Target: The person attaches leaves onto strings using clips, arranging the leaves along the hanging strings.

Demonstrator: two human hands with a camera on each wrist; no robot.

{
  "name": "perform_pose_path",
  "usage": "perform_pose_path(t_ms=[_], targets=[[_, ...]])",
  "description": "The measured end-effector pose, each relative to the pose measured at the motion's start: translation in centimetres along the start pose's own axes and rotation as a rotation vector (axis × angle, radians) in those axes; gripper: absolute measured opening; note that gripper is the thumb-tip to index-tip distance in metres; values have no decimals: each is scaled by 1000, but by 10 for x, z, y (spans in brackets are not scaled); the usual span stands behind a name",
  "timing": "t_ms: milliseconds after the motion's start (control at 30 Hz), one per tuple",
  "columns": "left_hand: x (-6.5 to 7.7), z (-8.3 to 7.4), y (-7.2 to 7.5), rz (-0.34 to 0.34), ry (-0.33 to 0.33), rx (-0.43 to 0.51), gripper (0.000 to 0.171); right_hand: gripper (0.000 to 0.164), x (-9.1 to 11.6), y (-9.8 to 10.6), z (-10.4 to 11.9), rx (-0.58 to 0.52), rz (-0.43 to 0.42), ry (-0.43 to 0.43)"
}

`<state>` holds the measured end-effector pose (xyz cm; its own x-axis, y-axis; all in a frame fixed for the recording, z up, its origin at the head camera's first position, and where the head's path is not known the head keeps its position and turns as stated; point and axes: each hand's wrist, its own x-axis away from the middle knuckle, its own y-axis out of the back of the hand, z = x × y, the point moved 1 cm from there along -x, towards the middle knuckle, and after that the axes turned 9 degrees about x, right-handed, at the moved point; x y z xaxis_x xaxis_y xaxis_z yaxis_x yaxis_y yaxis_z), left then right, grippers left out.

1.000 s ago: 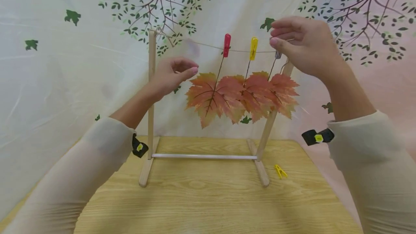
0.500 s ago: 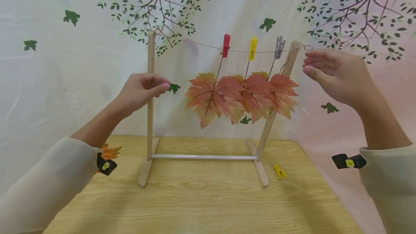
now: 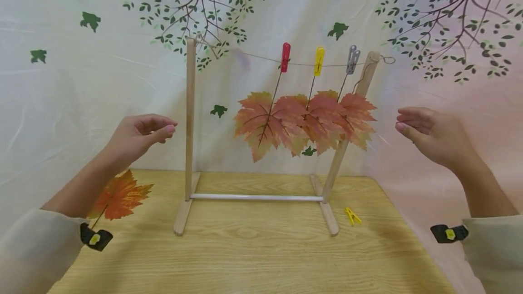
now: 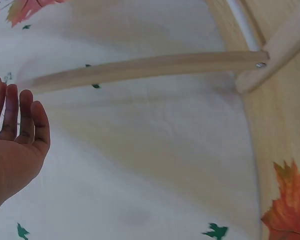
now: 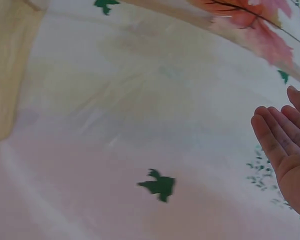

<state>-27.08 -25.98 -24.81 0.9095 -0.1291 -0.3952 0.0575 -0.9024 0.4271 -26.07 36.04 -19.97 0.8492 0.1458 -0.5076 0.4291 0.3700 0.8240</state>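
Note:
My left hand (image 3: 136, 142) hovers left of the wooden stand's left post (image 3: 190, 121), fingers loosely bent and holding nothing. Beyond the right post (image 3: 367, 76), my right hand (image 3: 435, 137) is in the air, also holding nothing. Between the posts runs a thin string (image 3: 261, 56). A red clothespin (image 3: 285, 58), a yellow clothespin (image 3: 319, 61) and a grey clothespin (image 3: 352, 60) clip leaf stems to it. Below them hang overlapping reddish maple leaves (image 3: 265, 124). Another orange maple leaf (image 3: 124, 196) lies on the table, partly behind my left forearm.
A loose yellow clothespin (image 3: 352, 216) lies on the wooden table (image 3: 253, 257), right of the stand's right foot (image 3: 328, 217). A white bar (image 3: 257, 197) joins the posts low down. Behind stands a pale curtain (image 3: 135, 80) printed with branches and green leaves.
Both hands have drawn away from the string: the left moved left and down, the right moved right and down. The grey clothespin and the orange leaf on the table have come into view.

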Motion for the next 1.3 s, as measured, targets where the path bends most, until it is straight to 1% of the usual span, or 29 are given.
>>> perform_pose_path(t_ms=[100,167,300,400,533,633,700,800,933,1033,1133,1167,1233,1300], targets=[[11,16,8,6,5,-23,36,51,8,-15,-12,13,47,-18],[17,29,14,19,13,-34,35,50,13,-27,-20,17,77,-14],[30,53,23,56,53,-55,35,45,24,-52,-33,16,123,32],[40,71,27,78,87,-103,35,42,33,-73,-42,11,167,62],[55,91,32,109,104,-156,33,39,43,-99,-53,-1,224,77],[64,107,38,140,87,-169,30,39,51,-117,-58,-17,278,74],[69,118,44,155,78,-196,28,38,56,-129,-61,-28,321,75],[76,135,52,188,78,-268,27,36,64,-145,-64,-24,367,94],[84,153,59,248,77,-380,27,32,74,-162,-67,-11,406,147],[90,165,63,282,28,-452,24,30,82,-173,-71,-14,441,187],[96,176,68,311,-27,-488,18,29,89,-182,-74,-24,469,222],[98,180,71,321,-35,-494,16,29,91,-185,-75,-31,476,240],[103,188,77,344,-36,-490,13,28,95,-188,-76,-40,488,252],[109,197,84,377,-15,-475,14,26,98,-190,-77,-59,498,256]])
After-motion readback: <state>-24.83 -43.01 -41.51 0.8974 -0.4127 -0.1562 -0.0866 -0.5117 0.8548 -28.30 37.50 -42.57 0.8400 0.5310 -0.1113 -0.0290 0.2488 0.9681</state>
